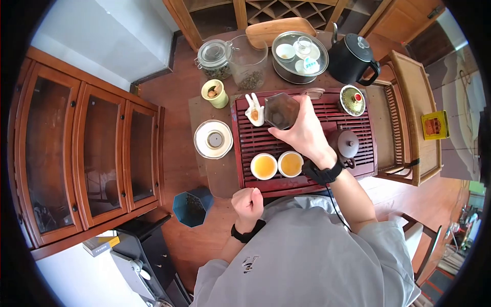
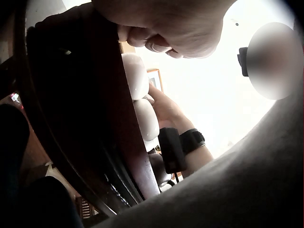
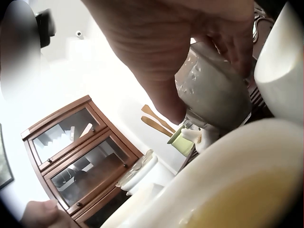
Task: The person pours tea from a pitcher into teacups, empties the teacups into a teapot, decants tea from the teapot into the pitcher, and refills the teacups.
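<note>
My right hand (image 1: pixel 305 130) grips a faceted, see-through glass vessel (image 1: pixel 282 111) between thumb and fingers, over the dark red slatted tea tray (image 1: pixel 249 140). Droplets cling to the glass in the right wrist view. Two white cups of amber tea, the left cup (image 1: pixel 264 167) and the right cup (image 1: pixel 291 164), stand side by side near the tray's front edge. My left hand (image 1: pixel 248 203) is curled into a loose fist just in front of that edge, with nothing visible in it. A white hand-shaped ornament (image 1: pixel 254 110) stands left of the vessel.
A brown teapot (image 1: pixel 348 144) and a patterned lidded bowl (image 1: pixel 352 100) occupy the tray's right side. Behind are a black kettle (image 1: pixel 353 59), a round pan with cups (image 1: pixel 300 71) and glass jars. A white dish (image 1: pixel 214 139) lies left; a blue bin (image 1: pixel 192 207) stands below.
</note>
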`<state>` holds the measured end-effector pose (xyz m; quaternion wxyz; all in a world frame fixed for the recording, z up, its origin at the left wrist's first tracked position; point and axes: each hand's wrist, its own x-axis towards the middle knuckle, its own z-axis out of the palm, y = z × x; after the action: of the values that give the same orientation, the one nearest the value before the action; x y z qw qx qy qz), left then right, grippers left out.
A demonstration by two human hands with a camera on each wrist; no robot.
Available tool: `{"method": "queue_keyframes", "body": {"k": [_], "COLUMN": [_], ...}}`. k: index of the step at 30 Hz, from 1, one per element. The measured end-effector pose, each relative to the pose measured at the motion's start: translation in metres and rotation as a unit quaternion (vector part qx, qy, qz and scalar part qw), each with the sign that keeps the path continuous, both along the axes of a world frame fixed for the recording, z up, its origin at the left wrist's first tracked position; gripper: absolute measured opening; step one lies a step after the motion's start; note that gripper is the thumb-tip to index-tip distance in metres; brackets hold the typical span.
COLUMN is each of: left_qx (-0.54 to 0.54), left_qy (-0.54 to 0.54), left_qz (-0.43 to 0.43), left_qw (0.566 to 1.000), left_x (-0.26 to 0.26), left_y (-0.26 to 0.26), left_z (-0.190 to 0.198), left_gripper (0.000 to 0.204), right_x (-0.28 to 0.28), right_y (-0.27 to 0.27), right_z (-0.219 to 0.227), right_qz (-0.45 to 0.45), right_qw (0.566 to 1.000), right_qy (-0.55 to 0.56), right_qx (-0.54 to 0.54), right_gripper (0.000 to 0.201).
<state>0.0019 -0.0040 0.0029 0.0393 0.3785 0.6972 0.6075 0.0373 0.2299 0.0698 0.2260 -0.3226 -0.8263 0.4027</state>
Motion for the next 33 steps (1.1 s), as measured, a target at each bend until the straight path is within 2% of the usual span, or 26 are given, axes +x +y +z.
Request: {"method": "queue_keyframes", "body": {"k": [3,5,6,7,9,10,11,12,14,18,26,33], "left_qx": [-0.017,-0.016,-0.006,-0.005,-0.024,-0.036,-0.036,-0.047,-0.081,-0.163,-0.324,-0.338], "left_qy": [-0.022,0.021,0.032,0.031,0.063,0.070,0.068,0.088,0.137,0.210,0.291,0.313], "left_qz": [-0.004,-0.019,-0.035,-0.039,-0.072,-0.095,-0.094,-0.104,-0.128,-0.150,-0.127,-0.120], "left_qw": [1.000,0.999,0.999,0.999,0.995,0.992,0.993,0.990,0.979,0.952,0.891,0.879], "left_x": [0.000,-0.003,-0.006,-0.007,-0.009,-0.010,-0.008,-0.008,-0.009,-0.007,0.014,0.025], "left_y": [-0.007,-0.011,-0.013,-0.012,-0.004,-0.001,0.006,0.016,0.033,0.072,0.111,0.134], "left_z": [-0.001,0.009,0.016,0.029,0.061,0.072,0.082,0.092,0.106,0.116,0.096,0.078], "left_gripper": [0.034,0.034,0.033,0.033,0.031,0.023,0.023,0.019,0.019,0.036,0.072,0.077], "right_x": [0.011,0.022,0.033,0.046,0.075,0.088,0.100,0.112,0.131,0.149,0.153,0.148], "right_y": [0.000,-0.004,0.001,0.006,0.022,0.027,0.033,0.040,0.050,0.057,0.058,0.055], "right_z": [0.003,0.021,0.030,0.043,0.059,0.066,0.072,0.076,0.073,0.052,0.033,0.027], "right_qz": [0.020,0.012,0.019,0.017,-0.004,-0.021,-0.037,-0.023,0.000,0.054,0.117,0.131], "right_qw": [0.999,0.990,0.988,0.983,0.973,0.979,0.982,0.971,0.955,0.927,0.932,0.935], "right_qy": [0.001,0.002,-0.004,0.018,-0.041,-0.068,-0.094,-0.132,-0.200,-0.294,-0.215,-0.164], "right_qx": [0.031,0.138,0.154,0.181,0.226,0.192,0.158,0.197,0.217,0.225,0.268,0.286], "right_gripper": [0.092,0.105,0.112,0.093,0.060,0.045,0.032,0.028,0.030,0.034,0.023,0.020]}}
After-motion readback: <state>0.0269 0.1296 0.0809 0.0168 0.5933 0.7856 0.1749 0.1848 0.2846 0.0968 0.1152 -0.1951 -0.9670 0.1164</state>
